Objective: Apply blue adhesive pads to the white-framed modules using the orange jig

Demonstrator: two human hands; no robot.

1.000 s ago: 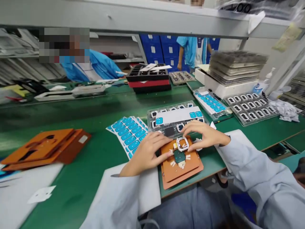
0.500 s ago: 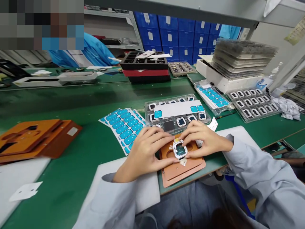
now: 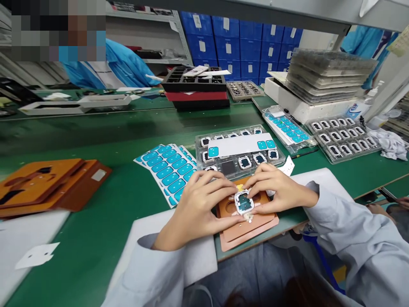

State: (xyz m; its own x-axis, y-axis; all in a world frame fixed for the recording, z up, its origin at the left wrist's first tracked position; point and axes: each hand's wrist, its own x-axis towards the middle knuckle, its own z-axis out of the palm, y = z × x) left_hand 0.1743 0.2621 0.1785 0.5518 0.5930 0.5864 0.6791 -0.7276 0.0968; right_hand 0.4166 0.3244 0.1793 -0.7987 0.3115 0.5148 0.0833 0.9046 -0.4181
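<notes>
A white square frame with a dark teal centre (image 3: 244,203) sits over an orange-brown fixture plate (image 3: 249,232) at the table's front edge. My left hand (image 3: 204,204) grips the frame's left side, its fingertips at the upper edge and its thumb at the lower left. From the right, my right hand (image 3: 275,189) pinches the same frame with thumb and fingers. Small whitish bits lie just below the frame. Behind the hands, a clear tray (image 3: 228,167) holds similar frames, with a white strip (image 3: 236,145) bearing a few blue stickers across it.
Sheets of blue stickers (image 3: 169,170) lie left of the tray. Orange fixtures (image 3: 76,183) stand far left. Another tray of frames (image 3: 345,138), stacked trays (image 3: 329,76) and a black partitioned box (image 3: 194,87) are farther back. A person in blue sits across the table.
The view has shifted slightly, with the hands and frame a little farther right in it. Both hands keep their hold on the frame. More blue clothing shows at the upper right.
</notes>
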